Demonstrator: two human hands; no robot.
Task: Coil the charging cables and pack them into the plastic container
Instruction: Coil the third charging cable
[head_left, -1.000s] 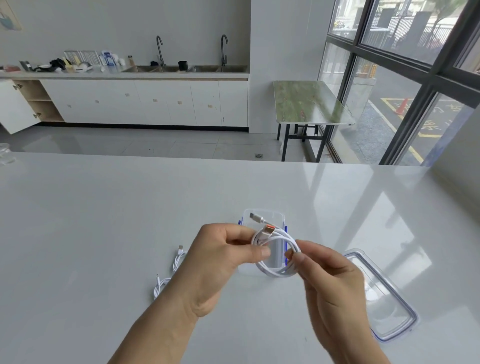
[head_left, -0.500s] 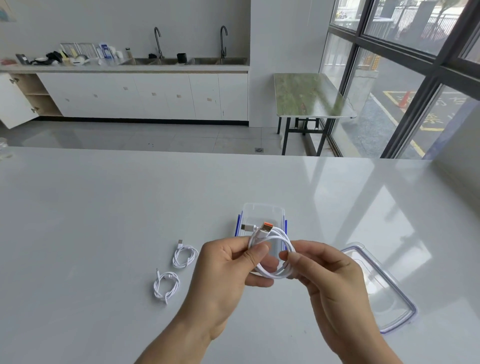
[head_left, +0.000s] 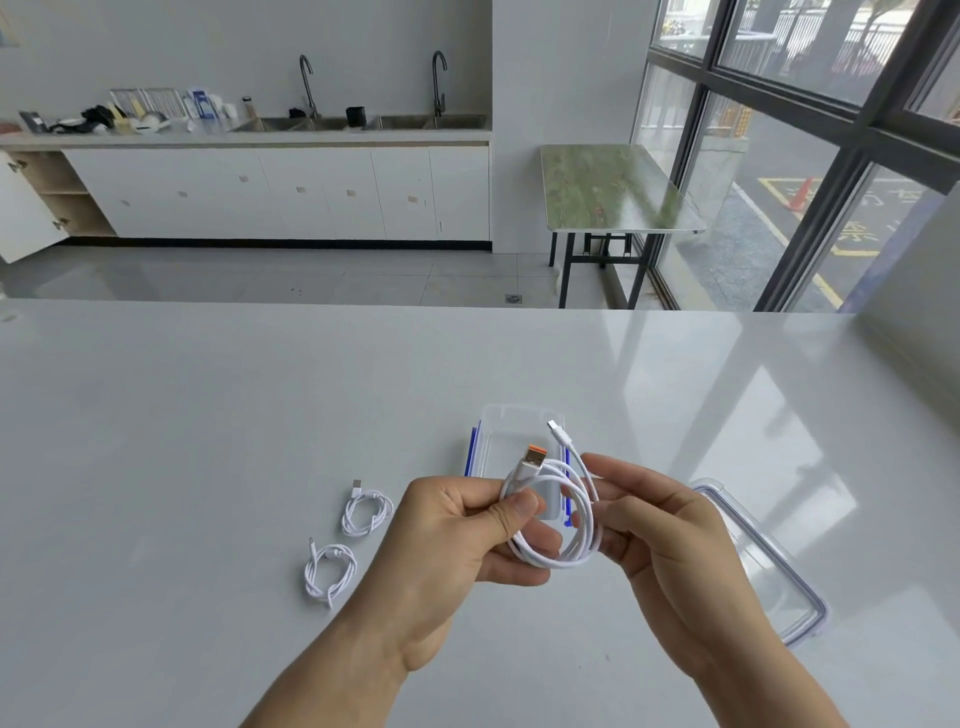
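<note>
Holding a white cable (head_left: 569, 557) coiled in a loop above the table (head_left: 208, 415), the person pinches one side with the left hand (head_left: 467, 540) and grips the other in the curled fingers of the right hand (head_left: 670, 540). Its orange plug (head_left: 534, 457) points up. The open container (head_left: 511, 420) sits just behind the hands, its lid (head_left: 769, 561) to the right. A second cable (head_left: 366, 512) and a third cable (head_left: 330, 571) lie coiled at the left.

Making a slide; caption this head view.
Left hand and right hand hold a coiled white charging cable before the open plastic container, its lid alongside.
</note>
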